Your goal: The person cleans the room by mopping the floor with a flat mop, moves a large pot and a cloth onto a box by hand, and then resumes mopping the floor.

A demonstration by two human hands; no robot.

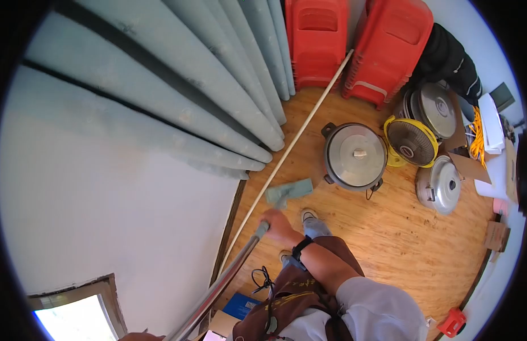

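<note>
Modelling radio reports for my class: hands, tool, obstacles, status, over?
Right hand gripping long-handled tool. Left hand cropped, grip unclear. Pale pole and lidded pot near tool's head.

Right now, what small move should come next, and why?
Probably ease the tool's pale green head slightly away from the white pole. The pole lies close beside it and could get bumped, while the right hand's grip is already closed around the handle.

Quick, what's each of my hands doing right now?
Right hand: closed around the pole of the floor tool.
Left hand: only a sliver shows at the bottom edge, so its grip can't be told.
</note>
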